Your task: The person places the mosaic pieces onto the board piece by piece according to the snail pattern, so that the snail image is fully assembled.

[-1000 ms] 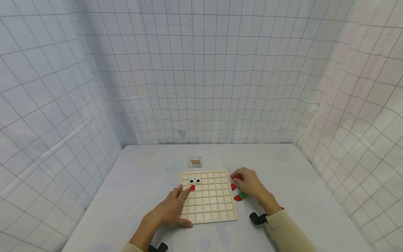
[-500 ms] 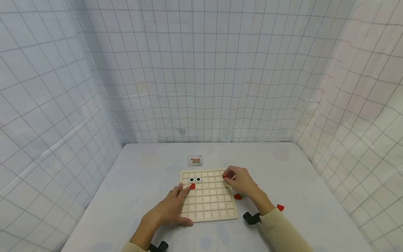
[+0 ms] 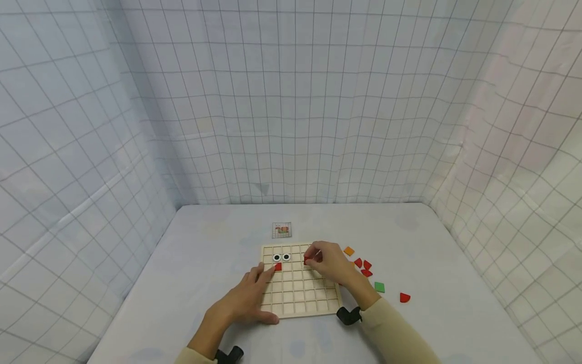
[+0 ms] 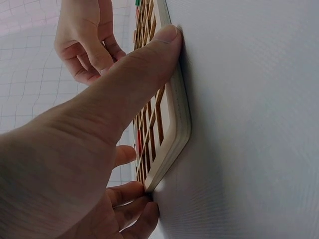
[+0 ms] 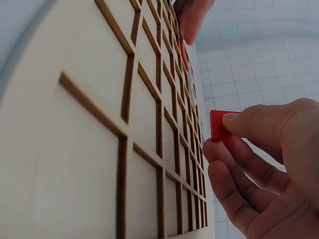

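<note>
My right hand pinches a small red tile between thumb and fingertips, close over the upper right part of a pale wooden grid board. The other fingers curl loosely below the tile in the right wrist view. Spread across the board's left side, my left hand has its thumb against the front edge and other fingers around the left edge. Its index fingertip touches a red square tile in the grid. Just above that tile lie two round eye tiles, white with black centres.
Right of the board lie several loose red pieces, an orange tile and a green square tile. Another red piece is farther right. A small picture card lies behind the board. Gridded white curtains surround the table.
My right hand has picked up the red tile from beside the board and carried it left over the grid, uncovering loose pieces at the right. My left hand has stayed in place.
</note>
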Motion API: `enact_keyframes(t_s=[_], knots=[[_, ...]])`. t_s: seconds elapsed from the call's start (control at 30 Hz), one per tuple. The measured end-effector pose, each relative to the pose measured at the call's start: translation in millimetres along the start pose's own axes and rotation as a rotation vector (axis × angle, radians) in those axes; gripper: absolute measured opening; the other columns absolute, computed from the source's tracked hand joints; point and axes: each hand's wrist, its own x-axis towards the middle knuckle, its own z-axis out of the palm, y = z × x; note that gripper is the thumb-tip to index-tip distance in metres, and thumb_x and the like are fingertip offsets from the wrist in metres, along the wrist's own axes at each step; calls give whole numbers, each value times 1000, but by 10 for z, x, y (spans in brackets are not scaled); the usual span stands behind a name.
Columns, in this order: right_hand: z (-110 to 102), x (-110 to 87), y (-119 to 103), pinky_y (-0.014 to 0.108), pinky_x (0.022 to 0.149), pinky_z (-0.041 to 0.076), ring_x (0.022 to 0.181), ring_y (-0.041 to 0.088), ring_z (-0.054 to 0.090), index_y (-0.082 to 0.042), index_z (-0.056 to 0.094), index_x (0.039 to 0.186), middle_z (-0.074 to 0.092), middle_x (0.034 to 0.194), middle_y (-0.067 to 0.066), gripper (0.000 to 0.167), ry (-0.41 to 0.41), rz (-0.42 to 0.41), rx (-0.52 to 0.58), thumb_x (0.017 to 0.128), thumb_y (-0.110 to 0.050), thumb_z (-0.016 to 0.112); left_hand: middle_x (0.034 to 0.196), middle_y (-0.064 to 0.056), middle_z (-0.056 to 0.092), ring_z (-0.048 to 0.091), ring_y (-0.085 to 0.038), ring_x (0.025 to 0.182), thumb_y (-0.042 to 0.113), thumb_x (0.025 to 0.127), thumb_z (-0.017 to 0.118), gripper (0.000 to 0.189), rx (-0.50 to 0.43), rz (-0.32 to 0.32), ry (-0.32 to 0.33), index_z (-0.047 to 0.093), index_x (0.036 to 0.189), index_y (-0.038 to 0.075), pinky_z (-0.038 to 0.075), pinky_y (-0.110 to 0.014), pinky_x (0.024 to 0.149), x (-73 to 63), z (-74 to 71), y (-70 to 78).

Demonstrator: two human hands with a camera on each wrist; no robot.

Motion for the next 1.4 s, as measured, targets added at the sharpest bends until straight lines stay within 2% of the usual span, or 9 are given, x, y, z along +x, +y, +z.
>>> enact_keyframes(t_s=[0.23,0.57,0.73,1.03,1.4], knots=[[168,111,-90,26,85,63,90,7,73,-12,84,111,84,104,1,6,-34,-43,6,107,-8,84,187,-34,30,44,-54,167,53,79,109,132,7,7,1,38,181,9,52,-70,126,10,-21,4],[352,236,-210,27,85,62,92,7,74,-10,86,113,86,105,3,6,-49,-33,-2,110,-9,81,188,-34,27,42,-55,168,53,81,108,131,14,11,-1,36,182,12,52,-70,125,-11,-11,-5],[395,278,-223,27,85,61,91,5,71,-12,87,113,86,105,2,6,-42,-6,-10,110,-11,82,187,-34,28,42,-56,168,52,80,109,131,9,16,2,37,181,11,53,-71,124,2,-17,-1],[429,290,-244,27,83,61,89,5,71,-12,88,110,87,103,2,6,-25,-3,3,109,-10,83,187,-35,27,43,-57,167,52,80,109,132,31,13,-15,37,182,11,54,-72,123,36,-25,-14],[481,273,-273,24,78,59,83,3,68,-10,89,100,86,97,3,7,-28,-4,-12,105,-6,85,186,-37,27,41,-59,168,51,79,109,132,15,13,-21,36,182,10,52,-73,124,28,-20,-2]])
